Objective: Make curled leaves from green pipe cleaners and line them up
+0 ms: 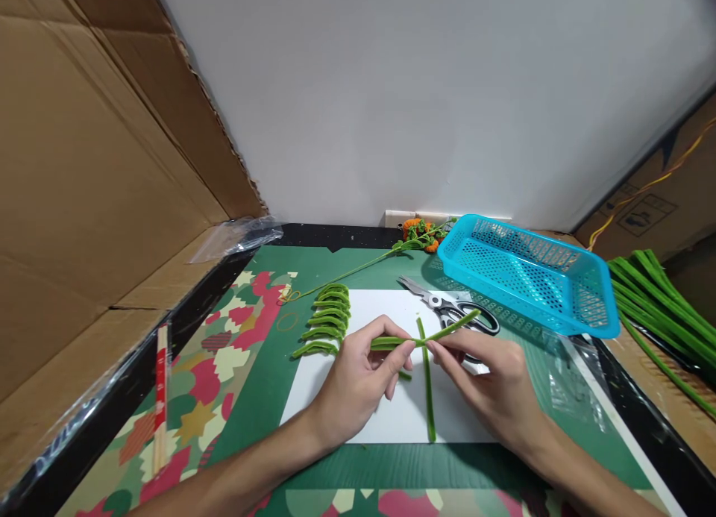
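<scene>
Over a white sheet of paper (385,420), my left hand (361,375) pinches green pipe cleaners (459,324) that run sideways between both hands. My right hand (489,375) is closed too, thumb and fingertips gripping them just right of where another pipe cleaner (429,401) crosses. That crossing stem points up and down, with its lower end near the paper's front edge. Below my left fingers a short green end shows; which stem it belongs to is hidden. Left of my left hand lies a row of several curved, bent green pipe-cleaner pieces (327,319).
Black-handled scissors (433,299) lie behind my right hand. Beyond them stands a blue perforated basket (531,308). An orange pipe-cleaner flower (417,230) with a long stem lies at the back. Loose green pipe cleaners (665,315) are far right, wrapped chopsticks (161,398) at left.
</scene>
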### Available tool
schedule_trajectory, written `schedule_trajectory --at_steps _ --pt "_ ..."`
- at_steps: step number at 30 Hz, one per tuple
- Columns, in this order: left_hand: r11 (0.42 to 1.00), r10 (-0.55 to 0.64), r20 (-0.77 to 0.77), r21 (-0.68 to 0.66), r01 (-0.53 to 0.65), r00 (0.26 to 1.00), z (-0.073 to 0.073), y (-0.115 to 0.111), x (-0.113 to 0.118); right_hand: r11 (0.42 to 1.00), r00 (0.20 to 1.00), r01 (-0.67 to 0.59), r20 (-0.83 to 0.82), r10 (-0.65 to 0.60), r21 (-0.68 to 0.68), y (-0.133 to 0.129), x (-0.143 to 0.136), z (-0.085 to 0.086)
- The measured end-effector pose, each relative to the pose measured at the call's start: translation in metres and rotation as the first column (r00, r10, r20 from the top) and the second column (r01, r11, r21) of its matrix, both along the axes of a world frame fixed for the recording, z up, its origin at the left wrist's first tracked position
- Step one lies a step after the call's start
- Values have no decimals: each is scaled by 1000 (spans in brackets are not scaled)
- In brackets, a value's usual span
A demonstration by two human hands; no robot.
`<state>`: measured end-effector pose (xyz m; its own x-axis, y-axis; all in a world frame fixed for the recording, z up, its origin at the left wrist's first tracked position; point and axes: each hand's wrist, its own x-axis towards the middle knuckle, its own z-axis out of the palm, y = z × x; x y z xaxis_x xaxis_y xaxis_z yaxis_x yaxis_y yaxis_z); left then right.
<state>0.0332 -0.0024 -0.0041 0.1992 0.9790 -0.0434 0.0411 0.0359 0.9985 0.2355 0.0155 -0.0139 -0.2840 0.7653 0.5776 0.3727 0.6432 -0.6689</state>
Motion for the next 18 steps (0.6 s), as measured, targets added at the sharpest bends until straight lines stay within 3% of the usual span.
schedule_trajectory --at_steps 3,8,16,18 --pt "1000 -19 -37 6 19 999 -3 -2 -1 991 991 -39 129 23 126 -3 -1 -4" --pt "999 -50 -86 -10 49 995 -4 -3 -3 968 957 -107 288 39 225 -3 -1 -6" --pt "989 -127 -47 -81 123 991 2 0 -5 953 896 -281 387 219 112 0 9 4" --pt "983 -134 -7 -129 132 991 4 2 -5 945 881 -295 422 212 141 2 12 6"
